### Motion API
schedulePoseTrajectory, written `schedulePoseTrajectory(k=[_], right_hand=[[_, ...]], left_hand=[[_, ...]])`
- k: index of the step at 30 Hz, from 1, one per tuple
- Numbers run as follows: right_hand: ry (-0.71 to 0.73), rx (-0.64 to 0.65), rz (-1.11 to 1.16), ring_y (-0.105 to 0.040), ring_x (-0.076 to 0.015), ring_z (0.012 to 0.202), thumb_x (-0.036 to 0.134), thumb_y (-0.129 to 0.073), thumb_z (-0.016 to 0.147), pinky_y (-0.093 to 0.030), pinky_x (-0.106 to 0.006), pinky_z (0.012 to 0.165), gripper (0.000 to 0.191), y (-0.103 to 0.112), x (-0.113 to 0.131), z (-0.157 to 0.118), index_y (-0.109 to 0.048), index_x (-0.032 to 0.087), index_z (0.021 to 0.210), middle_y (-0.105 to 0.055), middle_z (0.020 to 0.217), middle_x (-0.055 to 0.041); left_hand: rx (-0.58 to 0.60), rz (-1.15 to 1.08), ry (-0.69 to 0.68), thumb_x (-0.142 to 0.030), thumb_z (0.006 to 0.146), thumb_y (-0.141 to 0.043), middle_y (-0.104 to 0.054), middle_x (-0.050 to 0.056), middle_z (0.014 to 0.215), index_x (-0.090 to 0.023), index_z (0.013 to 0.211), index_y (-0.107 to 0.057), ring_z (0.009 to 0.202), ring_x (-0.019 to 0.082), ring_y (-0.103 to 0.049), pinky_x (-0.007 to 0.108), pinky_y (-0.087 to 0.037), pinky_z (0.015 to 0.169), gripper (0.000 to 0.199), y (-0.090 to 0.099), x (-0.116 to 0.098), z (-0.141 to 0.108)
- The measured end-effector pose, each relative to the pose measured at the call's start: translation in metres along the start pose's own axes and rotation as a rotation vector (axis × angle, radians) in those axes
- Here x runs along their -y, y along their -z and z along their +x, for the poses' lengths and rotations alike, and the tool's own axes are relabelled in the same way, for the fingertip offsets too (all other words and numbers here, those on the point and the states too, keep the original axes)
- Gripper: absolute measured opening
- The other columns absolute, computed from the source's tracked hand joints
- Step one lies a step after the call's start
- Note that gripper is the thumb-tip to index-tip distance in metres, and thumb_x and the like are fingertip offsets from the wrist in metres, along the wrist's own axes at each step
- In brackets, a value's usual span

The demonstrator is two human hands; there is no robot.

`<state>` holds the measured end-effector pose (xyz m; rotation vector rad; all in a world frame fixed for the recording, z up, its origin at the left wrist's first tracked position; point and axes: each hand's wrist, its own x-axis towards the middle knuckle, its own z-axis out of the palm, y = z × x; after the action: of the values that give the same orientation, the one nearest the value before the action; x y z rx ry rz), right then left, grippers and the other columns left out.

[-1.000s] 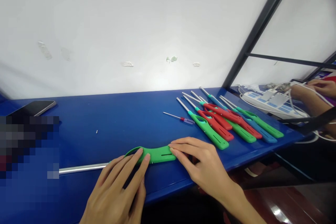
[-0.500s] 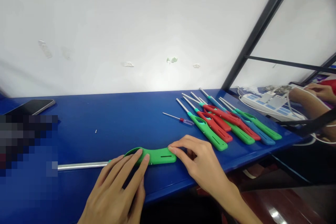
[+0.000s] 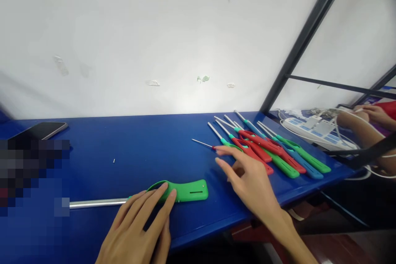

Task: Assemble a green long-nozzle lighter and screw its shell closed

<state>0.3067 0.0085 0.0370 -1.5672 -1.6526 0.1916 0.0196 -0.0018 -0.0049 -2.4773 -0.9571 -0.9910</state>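
Right of the front green lighter [image 3: 192,191], pressed to the tabletop [image 3: 139,144] by the flat, slightly spread left hand [image 3: 133,231] alone, the right hand [image 3: 253,181] has left its handle and opened beside the screwdriver [image 3: 202,143], contact unclear.

One screwdriver [image 3: 203,143] had one smartphone [image 3: 38,131] and one white fragment [image 3: 114,161] left of it, one gas lighter [image 3: 192,191] before it, at least seven piled lighters [image 3: 269,145] right.

Blue tabletop [image 3: 139,140] lies mostly open between phone [image 3: 46,130] and screwdriver [image 3: 202,144]; piled lighters [image 3: 268,145] and a black post [image 3: 301,43] obstruct the right.
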Motion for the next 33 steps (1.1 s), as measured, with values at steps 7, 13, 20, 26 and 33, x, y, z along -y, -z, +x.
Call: schedulePoseTrajectory(k=[7, 13, 20, 26, 33], right_hand=[[0.194, 0.011, -0.459, -0.083, -0.0288, 0.092, 0.017, -0.067, 0.104, -0.059, -0.034, 0.065, 0.029, -0.002, -0.021, 0.019, -0.079, 0.027, 0.129, -0.086, 0.118, -0.0059], [0.290, 0.035, -0.447, -0.078, -0.0312, 0.099, 0.029, -0.069, 0.106, -0.062, -0.041, 0.079, 0.026, -0.006, -0.021, 0.004, -0.077, 0.024, 0.131, -0.082, 0.107, -0.0065], [0.312, 0.026, -0.254, -0.077, -0.0284, 0.102, 0.031, -0.061, 0.111, -0.060, -0.045, 0.095, 0.019, -0.007, -0.019, 0.003, -0.078, 0.023, 0.117, -0.081, 0.108, -0.0070], [0.048, -0.130, 0.232, -0.075, -0.0175, 0.073, 0.042, -0.080, 0.100, -0.061, -0.028, 0.067, 0.017, 0.015, -0.008, -0.011, -0.080, 0.026, 0.107, -0.083, 0.100, -0.0020], [0.019, -0.275, 0.593, -0.053, -0.0100, 0.046, 0.050, -0.058, 0.112, -0.042, -0.021, 0.042, 0.033, 0.006, 0.021, -0.009, -0.066, 0.024, 0.095, -0.060, 0.062, 0.0055]], left_hand=[[-0.010, 0.074, 0.079, -0.015, 0.106, -0.053, -0.055, 0.019, 0.161, -0.014, 0.135, -0.065, 0.156, 0.037, -0.044, 0.052, -0.044, 0.111, 0.031, 0.002, -0.008, 0.005], [0.005, 0.049, 0.089, -0.026, 0.110, -0.050, -0.073, 0.014, 0.134, -0.018, 0.119, -0.065, 0.129, 0.030, -0.065, 0.047, -0.049, 0.105, 0.020, 0.001, -0.006, 0.008], [0.049, 0.059, 0.104, -0.030, 0.114, -0.042, -0.073, 0.009, 0.126, -0.025, 0.146, -0.062, 0.110, 0.025, -0.074, 0.041, -0.063, 0.089, 0.038, 0.004, -0.001, 0.003], [0.051, 0.040, 0.093, -0.032, 0.115, -0.043, -0.072, 0.010, 0.128, -0.026, 0.148, -0.062, 0.111, 0.024, -0.074, 0.038, -0.065, 0.088, 0.038, 0.002, 0.002, -0.001], [0.058, 0.025, 0.097, -0.029, 0.114, -0.045, -0.073, 0.010, 0.128, -0.026, 0.149, -0.063, 0.110, 0.025, -0.075, 0.040, -0.064, 0.090, 0.039, 0.004, 0.001, 0.002]])
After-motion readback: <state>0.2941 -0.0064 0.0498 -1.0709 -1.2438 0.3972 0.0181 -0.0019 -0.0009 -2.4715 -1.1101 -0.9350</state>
